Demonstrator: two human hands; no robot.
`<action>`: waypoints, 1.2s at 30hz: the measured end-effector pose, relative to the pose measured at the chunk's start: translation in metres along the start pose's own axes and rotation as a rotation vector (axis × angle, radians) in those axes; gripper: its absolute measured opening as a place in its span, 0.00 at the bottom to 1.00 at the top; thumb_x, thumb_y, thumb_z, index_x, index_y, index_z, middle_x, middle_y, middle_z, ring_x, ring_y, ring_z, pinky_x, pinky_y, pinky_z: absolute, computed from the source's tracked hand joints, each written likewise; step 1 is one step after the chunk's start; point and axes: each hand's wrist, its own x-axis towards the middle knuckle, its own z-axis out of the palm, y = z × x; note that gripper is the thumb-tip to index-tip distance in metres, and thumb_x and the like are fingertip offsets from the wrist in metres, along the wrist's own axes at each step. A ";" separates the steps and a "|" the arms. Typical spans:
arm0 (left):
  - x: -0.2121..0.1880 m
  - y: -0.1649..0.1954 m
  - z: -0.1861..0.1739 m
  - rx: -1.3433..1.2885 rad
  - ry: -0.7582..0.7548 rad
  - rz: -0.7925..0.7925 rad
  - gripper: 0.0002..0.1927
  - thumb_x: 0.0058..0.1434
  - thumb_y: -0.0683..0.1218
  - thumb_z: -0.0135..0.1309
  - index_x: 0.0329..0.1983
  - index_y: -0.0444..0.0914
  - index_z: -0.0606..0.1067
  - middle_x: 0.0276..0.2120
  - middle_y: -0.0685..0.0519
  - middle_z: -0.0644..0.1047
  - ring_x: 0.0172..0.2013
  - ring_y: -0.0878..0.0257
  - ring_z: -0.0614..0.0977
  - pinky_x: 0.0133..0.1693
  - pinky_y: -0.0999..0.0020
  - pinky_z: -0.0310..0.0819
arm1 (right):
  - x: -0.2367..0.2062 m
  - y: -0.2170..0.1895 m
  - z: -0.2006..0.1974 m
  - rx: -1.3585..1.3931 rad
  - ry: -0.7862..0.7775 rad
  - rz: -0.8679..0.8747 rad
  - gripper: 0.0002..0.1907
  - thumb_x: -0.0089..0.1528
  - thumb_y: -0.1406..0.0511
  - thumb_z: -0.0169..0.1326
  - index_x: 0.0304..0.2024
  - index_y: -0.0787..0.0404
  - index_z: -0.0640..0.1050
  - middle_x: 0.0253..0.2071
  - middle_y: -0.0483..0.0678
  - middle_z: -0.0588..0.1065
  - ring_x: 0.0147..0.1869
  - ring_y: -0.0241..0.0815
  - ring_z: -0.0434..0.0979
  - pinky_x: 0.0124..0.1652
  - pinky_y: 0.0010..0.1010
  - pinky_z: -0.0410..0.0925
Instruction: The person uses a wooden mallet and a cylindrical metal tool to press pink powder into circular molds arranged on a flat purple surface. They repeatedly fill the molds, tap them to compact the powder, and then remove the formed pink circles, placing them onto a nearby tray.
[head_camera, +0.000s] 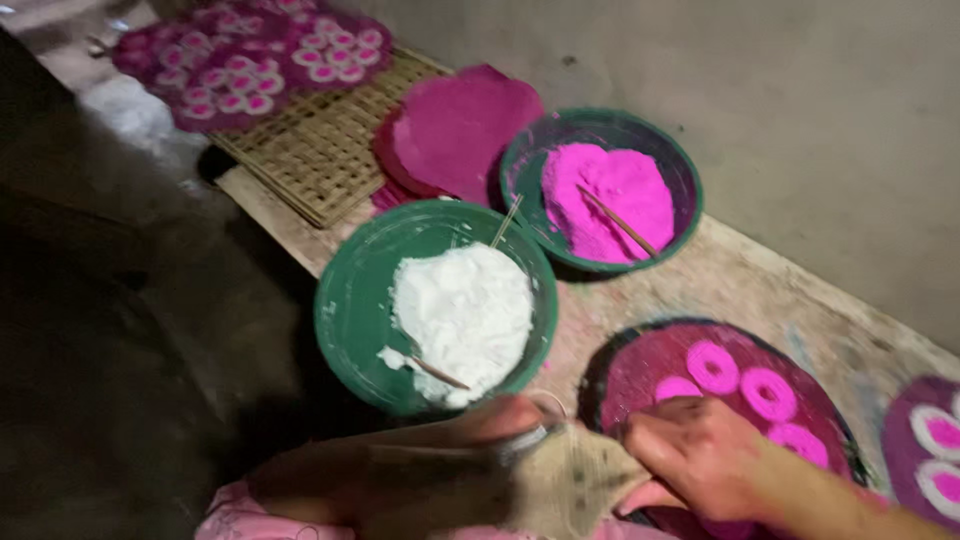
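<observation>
Beside the white-powder bowl (360, 300), a cloth pouch (570, 480) is gripped between left hand (430, 470) and right hand (700, 450), both clenched

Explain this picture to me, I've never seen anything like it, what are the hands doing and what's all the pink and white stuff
The one picture comes from a camera worn on a person's head, looking down at their own two bare hands. The left hand and right hand together grip a small cloth pouch over a dark round disc dotted with pink rings. Ahead sit a green bowl of white powder and a green bowl of pink powder, each with thin sticks in it. Behind lie plain magenta discs, and finished discs on a woven tray.
</observation>
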 end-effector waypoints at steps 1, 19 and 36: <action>-0.013 -0.002 -0.009 -0.062 -0.078 0.057 0.35 0.49 0.53 0.59 0.60 0.35 0.70 0.50 0.39 0.76 0.51 0.44 0.78 0.49 0.53 0.71 | 0.019 0.010 -0.010 -0.108 0.028 -0.184 0.26 0.60 0.44 0.59 0.36 0.59 0.71 0.28 0.50 0.71 0.29 0.50 0.74 0.27 0.41 0.66; -0.180 -0.167 -0.017 -0.101 0.245 -0.297 0.20 0.66 0.49 0.54 0.61 0.46 0.78 0.29 0.47 0.78 0.30 0.53 0.80 0.36 0.57 0.78 | 0.112 0.012 0.025 0.804 -0.168 -0.021 0.23 0.74 0.52 0.47 0.33 0.63 0.71 0.29 0.52 0.72 0.36 0.53 0.80 0.34 0.42 0.67; -0.130 -0.257 0.032 -0.649 0.855 -0.229 0.21 0.61 0.44 0.59 0.57 0.33 0.73 0.50 0.51 0.78 0.52 0.60 0.78 0.57 0.62 0.71 | 0.219 0.036 0.038 0.314 0.561 0.408 0.28 0.57 0.68 0.63 0.61 0.60 0.76 0.51 0.53 0.78 0.51 0.45 0.82 0.51 0.31 0.74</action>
